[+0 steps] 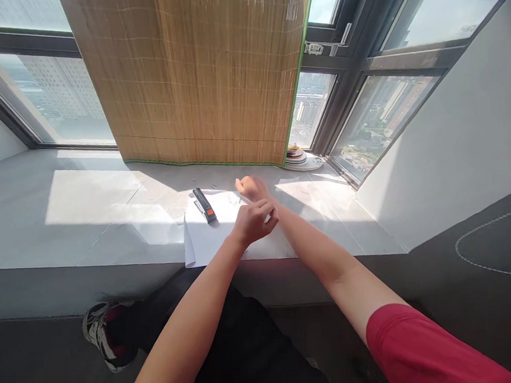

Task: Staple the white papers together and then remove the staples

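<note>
My left hand [256, 220] is closed, its fingers curled in beside my right wrist; whether it touches the wrist I cannot tell. Nothing shows in its fingers. Just beyond it, my right hand [252, 187] is bent into a loose fist, a little blurred, and the inside of that fist is hidden. Both hands are over or just above white paper [210, 241] at the front edge of the sill. A black stapler [204, 205] with an orange-red patch lies on the paper, left of my hands. Small dark bits, perhaps staples [234, 199], are scattered near my right hand.
A pale tiled window sill [96, 226] runs across in front of me. Over it hangs a bamboo blind [203, 72] with green edging. Stacked plates [297, 156] stand in the right corner by the window. A beaded cord [474, 262] hangs at the far right.
</note>
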Demonstrator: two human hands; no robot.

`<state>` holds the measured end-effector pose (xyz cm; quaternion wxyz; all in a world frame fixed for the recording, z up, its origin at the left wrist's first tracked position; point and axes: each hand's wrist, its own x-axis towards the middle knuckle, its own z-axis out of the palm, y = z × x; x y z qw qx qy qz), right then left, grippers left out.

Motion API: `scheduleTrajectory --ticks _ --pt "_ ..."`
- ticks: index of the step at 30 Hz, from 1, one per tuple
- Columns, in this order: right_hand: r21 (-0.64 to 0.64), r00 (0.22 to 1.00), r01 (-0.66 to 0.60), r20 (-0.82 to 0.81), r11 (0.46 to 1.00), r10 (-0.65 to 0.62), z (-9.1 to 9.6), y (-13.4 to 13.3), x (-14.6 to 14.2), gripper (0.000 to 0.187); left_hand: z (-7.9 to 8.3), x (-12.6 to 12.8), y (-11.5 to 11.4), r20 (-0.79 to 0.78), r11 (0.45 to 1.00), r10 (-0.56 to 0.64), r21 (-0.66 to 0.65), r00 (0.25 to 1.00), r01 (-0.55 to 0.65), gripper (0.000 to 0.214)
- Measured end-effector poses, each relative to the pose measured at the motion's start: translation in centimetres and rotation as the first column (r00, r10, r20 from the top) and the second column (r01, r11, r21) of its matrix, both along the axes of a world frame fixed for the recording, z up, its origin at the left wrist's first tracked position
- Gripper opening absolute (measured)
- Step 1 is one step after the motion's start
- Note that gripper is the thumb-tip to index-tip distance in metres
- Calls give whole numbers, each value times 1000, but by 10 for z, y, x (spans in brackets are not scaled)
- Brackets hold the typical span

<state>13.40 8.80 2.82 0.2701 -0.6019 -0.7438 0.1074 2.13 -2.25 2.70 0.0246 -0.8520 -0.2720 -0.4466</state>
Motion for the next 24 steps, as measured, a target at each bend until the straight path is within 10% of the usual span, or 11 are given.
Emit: scheduleTrajectory --ticks 6,12,17,24 --pt "-93 837 474 356 876 -415 -22 -25 119 50 -11 24 -13 -288 947 -318 -151 903 285 23" --pt "-67 824 444 423 893 -378 -34 -25 129 45 -28 50 -41 -414 910 -411 -247 812 334 22" --pt "15 929 314 202 949 -310 -27 -33 83 53 -48 80 -78 -558 799 -588 -287 586 529 19" --pt "142 951 -268 -118 953 285 -23 -50 -78 47 -68 78 -88 -546 612 -764 -444 344 655 24"
